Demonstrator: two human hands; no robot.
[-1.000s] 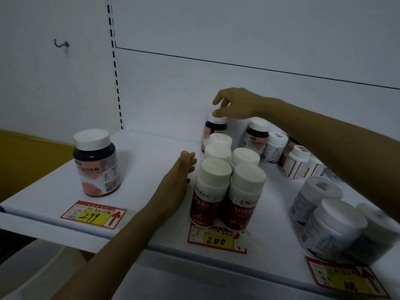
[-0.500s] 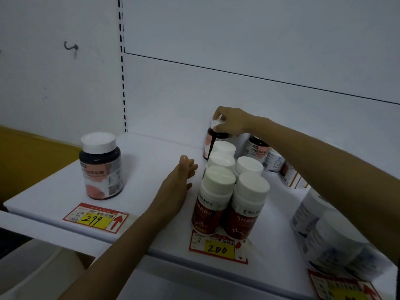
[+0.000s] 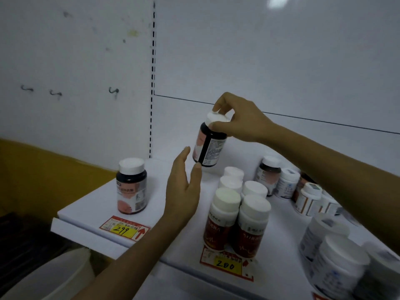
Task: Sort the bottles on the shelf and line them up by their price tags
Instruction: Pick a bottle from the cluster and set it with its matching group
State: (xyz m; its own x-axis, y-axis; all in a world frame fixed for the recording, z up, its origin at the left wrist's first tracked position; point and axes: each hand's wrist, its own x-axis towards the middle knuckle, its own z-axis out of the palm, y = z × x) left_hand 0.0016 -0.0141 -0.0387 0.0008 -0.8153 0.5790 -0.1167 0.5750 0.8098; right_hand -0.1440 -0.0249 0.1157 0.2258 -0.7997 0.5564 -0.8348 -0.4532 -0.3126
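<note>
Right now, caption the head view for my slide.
Right hand holds dark bottle by its cap near open left hand.

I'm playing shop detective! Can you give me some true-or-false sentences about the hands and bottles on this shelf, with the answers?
1. The right hand holds a dark bottle by its white cap. True.
2. That bottle stands on the shelf. False: it is held up in the air.
3. The left hand grips a bottle too. False: it is open and holds nothing.
4. Another dark bottle stands behind the 299 tag. True.
5. The tag before the red bottles reads 500. False: it reads 200.
</note>
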